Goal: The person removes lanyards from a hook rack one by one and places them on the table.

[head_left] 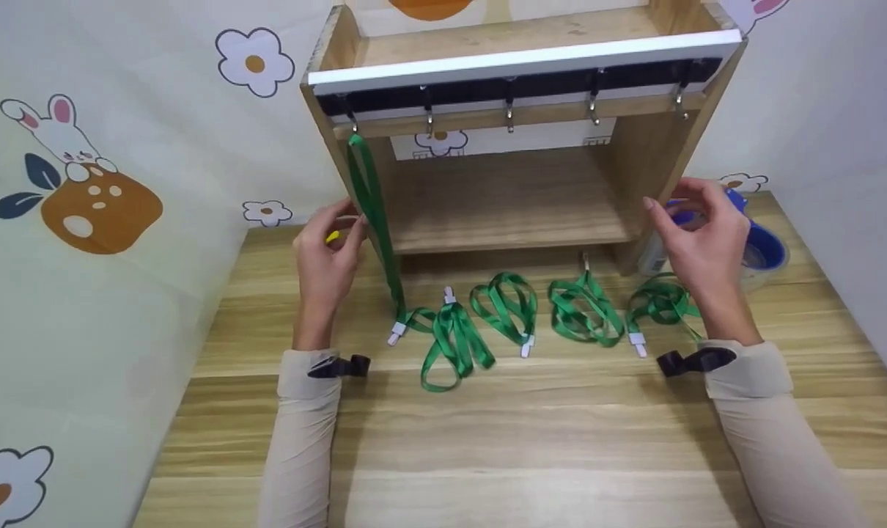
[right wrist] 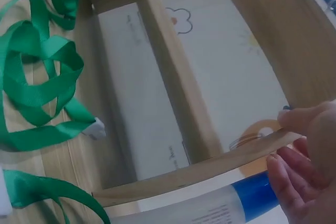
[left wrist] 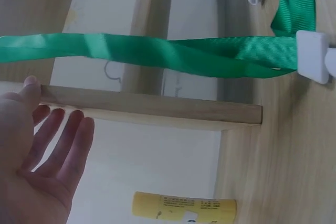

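Observation:
A wooden shelf (head_left: 517, 194) stands on the table, with a row of metal hooks (head_left: 509, 117) along its front. From the leftmost hook hangs a green lanyard (head_left: 370, 194), its white clip near the tabletop. My left hand (head_left: 328, 253) grips the shelf's left side panel (left wrist: 152, 106), thumb on its edge and fingers along the outside. On the other side my right hand (head_left: 707, 231) holds the right side panel (right wrist: 199, 169) between thumb and fingers. Several coiled green lanyards (head_left: 586, 312) lie in a row before the shelf.
Right of the shelf, partly behind my right hand, are a blue-rimmed container (head_left: 766, 249) and a blue-capped bottle (right wrist: 254, 195). A yellow tube (left wrist: 184, 207) lies outside the left panel. Patterned cloth (head_left: 157, 308) covers the walls around the wooden table (head_left: 531, 455).

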The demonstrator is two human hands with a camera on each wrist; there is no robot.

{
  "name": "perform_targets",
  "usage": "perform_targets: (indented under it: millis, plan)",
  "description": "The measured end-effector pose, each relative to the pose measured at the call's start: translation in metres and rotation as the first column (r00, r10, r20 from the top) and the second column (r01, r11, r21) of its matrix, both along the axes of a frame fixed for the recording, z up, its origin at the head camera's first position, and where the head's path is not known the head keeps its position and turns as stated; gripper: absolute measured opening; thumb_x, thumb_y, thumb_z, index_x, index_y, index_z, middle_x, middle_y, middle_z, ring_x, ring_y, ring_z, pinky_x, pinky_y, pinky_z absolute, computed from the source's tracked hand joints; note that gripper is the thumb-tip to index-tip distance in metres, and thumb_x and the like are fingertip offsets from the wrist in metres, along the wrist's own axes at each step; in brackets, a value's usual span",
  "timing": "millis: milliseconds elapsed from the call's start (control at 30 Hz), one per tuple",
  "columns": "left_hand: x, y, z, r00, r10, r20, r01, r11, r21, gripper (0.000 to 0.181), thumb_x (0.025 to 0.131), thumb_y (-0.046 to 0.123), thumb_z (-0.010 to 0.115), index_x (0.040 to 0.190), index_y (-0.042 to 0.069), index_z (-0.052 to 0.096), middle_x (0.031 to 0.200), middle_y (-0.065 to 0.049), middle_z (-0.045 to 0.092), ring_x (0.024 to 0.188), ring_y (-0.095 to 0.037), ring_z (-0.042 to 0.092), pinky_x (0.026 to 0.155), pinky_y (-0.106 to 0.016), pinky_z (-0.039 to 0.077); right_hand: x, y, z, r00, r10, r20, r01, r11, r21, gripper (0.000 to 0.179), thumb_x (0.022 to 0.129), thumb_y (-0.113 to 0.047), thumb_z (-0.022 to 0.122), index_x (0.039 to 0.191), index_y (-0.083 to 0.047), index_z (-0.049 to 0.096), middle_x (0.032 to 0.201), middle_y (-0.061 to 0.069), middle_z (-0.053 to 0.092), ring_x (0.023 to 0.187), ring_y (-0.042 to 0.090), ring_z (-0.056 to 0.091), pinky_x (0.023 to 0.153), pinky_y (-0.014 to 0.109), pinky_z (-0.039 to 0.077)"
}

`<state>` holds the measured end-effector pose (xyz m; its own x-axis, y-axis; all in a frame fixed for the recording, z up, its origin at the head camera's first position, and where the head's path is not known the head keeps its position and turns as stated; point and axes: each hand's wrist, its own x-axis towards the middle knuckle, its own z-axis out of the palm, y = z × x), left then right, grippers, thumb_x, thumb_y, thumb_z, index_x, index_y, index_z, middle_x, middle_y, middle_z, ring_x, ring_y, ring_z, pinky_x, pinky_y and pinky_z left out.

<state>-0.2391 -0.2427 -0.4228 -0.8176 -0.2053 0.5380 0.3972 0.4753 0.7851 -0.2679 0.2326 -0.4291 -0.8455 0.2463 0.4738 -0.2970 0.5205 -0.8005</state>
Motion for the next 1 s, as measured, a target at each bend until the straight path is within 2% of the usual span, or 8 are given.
perform_targets:
  millis: [133, 233, 300, 433, 567, 667, 833, 1000]
  plan:
    - [-0.006, -0.006, -0.005, 0.999, 0.048, -0.025, -0.047, 0.999, 0.012, 0.029, 0.099, 0.012, 0.081, 0.126, 0.003, 0.074, 0.110, -0.014, 0.078, 0.098, -0.021, 0.077, 0.086, -0.025, 0.068, 0.002, 0.000, 0.003, 0.999, -0.042, -0.015, 0.042, 0.999, 0.007, 0.042, 0.096, -0.041, 0.084, 0.129, -0.017, 0.076, 0.124, 0.006, 0.079, 0.101, 0.003, 0.068, 0.080, 0.009, 0.056]
    - [-0.006, -0.009, -0.004, 0.998, 0.032, -0.048, -0.029, 0.999, 0.045, 0.025, 0.097, 0.014, 0.083, 0.117, 0.002, 0.074, 0.104, -0.011, 0.079, 0.092, -0.017, 0.076, 0.082, -0.022, 0.067, 0.004, -0.001, 0.007, 0.999, -0.046, -0.021, 0.046, 0.999, -0.011, 0.040, 0.096, -0.040, 0.084, 0.129, -0.018, 0.076, 0.126, 0.004, 0.079, 0.107, 0.006, 0.071, 0.084, 0.008, 0.057]
    - [-0.004, -0.010, -0.001, 0.998, 0.004, -0.068, 0.000, 0.998, 0.059, 0.021, 0.098, 0.016, 0.083, 0.112, 0.002, 0.075, 0.102, -0.009, 0.080, 0.089, -0.016, 0.077, 0.080, -0.024, 0.068, 0.005, -0.002, 0.009, 0.999, -0.050, -0.012, 0.050, 0.999, -0.017, 0.039, 0.097, -0.038, 0.084, 0.129, -0.018, 0.076, 0.127, 0.003, 0.078, 0.112, 0.009, 0.073, 0.089, 0.010, 0.059]
    - [0.002, -0.011, 0.006, 0.990, -0.097, -0.103, 0.107, 0.989, 0.098, 0.015, 0.101, 0.017, 0.079, 0.107, 0.004, 0.080, 0.100, -0.010, 0.081, 0.086, -0.020, 0.080, 0.077, -0.030, 0.069, 0.006, -0.004, 0.011, 0.998, -0.063, 0.017, 0.063, 0.998, 0.004, 0.038, 0.098, -0.037, 0.082, 0.129, -0.017, 0.076, 0.128, 0.002, 0.079, 0.118, 0.014, 0.075, 0.096, 0.016, 0.062]
    - [0.007, -0.012, 0.011, 0.974, -0.202, -0.103, 0.213, 0.970, 0.113, 0.013, 0.100, 0.012, 0.079, 0.110, 0.004, 0.081, 0.099, -0.013, 0.082, 0.085, -0.023, 0.081, 0.076, -0.033, 0.070, 0.007, -0.006, 0.012, 0.997, -0.071, 0.020, 0.070, 0.997, 0.026, 0.037, 0.098, -0.037, 0.082, 0.126, -0.013, 0.078, 0.125, 0.004, 0.080, 0.119, 0.018, 0.076, 0.094, 0.016, 0.062]
    - [0.008, -0.013, 0.012, 0.969, -0.233, -0.079, 0.240, 0.967, 0.088, 0.016, 0.096, 0.013, 0.084, 0.109, 0.006, 0.083, 0.101, -0.011, 0.083, 0.085, -0.023, 0.081, 0.076, -0.034, 0.070, 0.007, -0.006, 0.013, 0.997, -0.070, 0.015, 0.070, 0.997, 0.032, 0.038, 0.097, -0.037, 0.082, 0.125, -0.012, 0.078, 0.125, 0.004, 0.080, 0.119, 0.019, 0.077, 0.092, 0.014, 0.062]
    - [0.009, -0.016, 0.011, 0.975, -0.216, -0.047, 0.218, 0.975, 0.048, 0.015, 0.092, 0.016, 0.088, 0.105, 0.010, 0.086, 0.101, -0.006, 0.084, 0.085, -0.022, 0.082, 0.076, -0.033, 0.070, 0.007, -0.006, 0.012, 0.998, -0.067, 0.021, 0.066, 0.997, 0.036, 0.039, 0.098, -0.039, 0.082, 0.126, -0.013, 0.078, 0.126, 0.004, 0.080, 0.120, 0.020, 0.077, 0.094, 0.019, 0.063]
    - [0.010, -0.017, 0.016, 0.979, -0.149, -0.140, 0.164, 0.982, 0.095, 0.014, 0.094, 0.012, 0.086, 0.105, 0.005, 0.084, 0.102, -0.010, 0.084, 0.085, -0.022, 0.082, 0.080, -0.031, 0.070, 0.007, -0.006, 0.011, 0.997, -0.073, 0.037, 0.072, 0.997, 0.036, 0.038, 0.098, -0.039, 0.081, 0.126, -0.013, 0.078, 0.126, 0.004, 0.080, 0.120, 0.020, 0.076, 0.095, 0.021, 0.064]
